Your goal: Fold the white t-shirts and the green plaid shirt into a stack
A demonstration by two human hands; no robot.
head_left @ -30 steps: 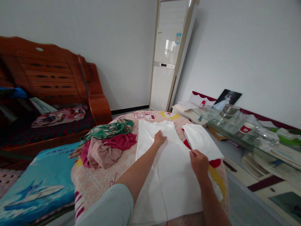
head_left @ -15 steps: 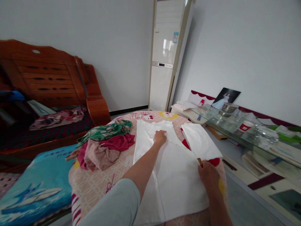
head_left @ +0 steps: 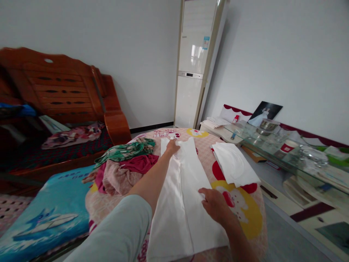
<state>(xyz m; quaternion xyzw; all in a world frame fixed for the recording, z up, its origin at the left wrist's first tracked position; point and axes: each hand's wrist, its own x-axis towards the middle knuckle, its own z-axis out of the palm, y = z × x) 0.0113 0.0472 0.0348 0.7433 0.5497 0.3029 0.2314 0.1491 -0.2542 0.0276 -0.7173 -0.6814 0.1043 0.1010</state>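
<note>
A white shirt (head_left: 188, 189) lies lengthwise on the round table, narrowed into a long strip with a fold line down its middle. At its far end, my left hand (head_left: 172, 147) is closed on the cloth near the top edge. My right hand (head_left: 215, 204) pinches the shirt's right side about halfway down, thumb and forefinger together. Beyond the right hand, a folded white garment (head_left: 234, 163) rests on the table, apart from the shirt. My left forearm and sleeve cross over the table and hide some of the shirt's left edge.
Crumpled clothes (head_left: 125, 171) in green, magenta and pink lie left on the patterned tablecloth (head_left: 245, 222). A glass-topped cabinet (head_left: 272, 153) with a cup and bowl stands right. Left are a wooden sofa (head_left: 62, 91) and blue cushion (head_left: 51, 207); behind is a tall air conditioner (head_left: 189, 98).
The shirt's right side has come inward to the left, making it narrower and baring tablecloth. My right hand moved left with it; my left hand shifted left and farther away.
</note>
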